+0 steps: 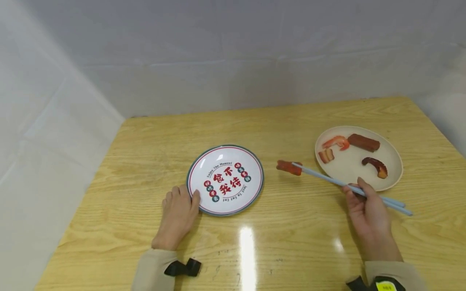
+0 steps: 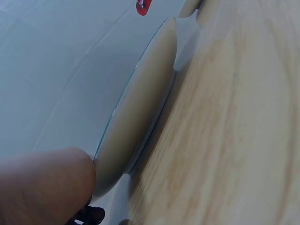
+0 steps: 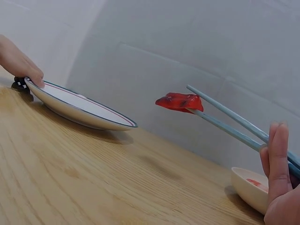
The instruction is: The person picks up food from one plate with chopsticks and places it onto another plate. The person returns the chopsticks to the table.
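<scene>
A pair of pale blue chopsticks [image 1: 324,177] is being pinched between the thumb and fingers of the right hand [image 1: 371,214], and a glossy red piece of meat [image 1: 289,167] is being gripped between their tips. The piece is being held above the wooden table [image 1: 276,137], between the two plates and apart from both. By the left hand [image 1: 179,212], the near left rim of a round white plate [image 1: 225,180] is being pinched, the thumb being laid over the edge; how far the fingers are being tucked underneath cannot be told. Red characters are being displayed on its face. On an oval cream plate [image 1: 349,169] beyond the right hand, a shrimp [image 1: 338,142], a brown bar [image 1: 364,142], a layered pork slice [image 1: 326,155] and a dark, curved glazed piece [image 1: 376,166] are being held.
</scene>
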Action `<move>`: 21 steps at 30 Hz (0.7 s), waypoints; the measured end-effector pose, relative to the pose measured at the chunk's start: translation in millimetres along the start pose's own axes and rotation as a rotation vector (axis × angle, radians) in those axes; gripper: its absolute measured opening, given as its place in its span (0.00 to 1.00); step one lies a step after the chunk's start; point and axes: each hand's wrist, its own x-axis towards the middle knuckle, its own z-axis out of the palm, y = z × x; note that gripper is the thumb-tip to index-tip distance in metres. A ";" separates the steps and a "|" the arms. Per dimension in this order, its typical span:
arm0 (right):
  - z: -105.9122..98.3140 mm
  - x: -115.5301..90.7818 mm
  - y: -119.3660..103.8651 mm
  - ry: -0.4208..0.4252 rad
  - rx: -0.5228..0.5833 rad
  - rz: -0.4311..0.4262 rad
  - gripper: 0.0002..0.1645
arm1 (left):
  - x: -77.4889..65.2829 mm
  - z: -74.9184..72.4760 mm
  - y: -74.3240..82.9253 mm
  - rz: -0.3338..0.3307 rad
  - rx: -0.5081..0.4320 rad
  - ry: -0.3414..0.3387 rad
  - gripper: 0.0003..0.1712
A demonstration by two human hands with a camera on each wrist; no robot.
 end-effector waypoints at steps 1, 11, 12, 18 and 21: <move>0.7 0.2 1.7 -0.006 0.000 0.004 0.25 | 0.1 0.2 0.0 0.002 0.000 0.003 0.27; 7.3 0.5 16.6 -0.034 -0.032 0.047 0.24 | -0.8 0.2 -0.2 -0.013 -0.001 -0.006 0.27; 7.5 0.3 17.6 -0.027 -0.034 0.045 0.24 | -0.7 0.1 -0.3 -0.012 0.000 -0.005 0.27; 7.1 -0.3 22.2 -0.018 -0.037 0.031 0.21 | 0.6 0.9 -0.4 -0.002 0.002 0.004 0.27; 7.6 0.5 26.0 -0.021 -0.039 0.036 0.19 | -0.3 0.3 -0.2 -0.001 0.005 0.006 0.27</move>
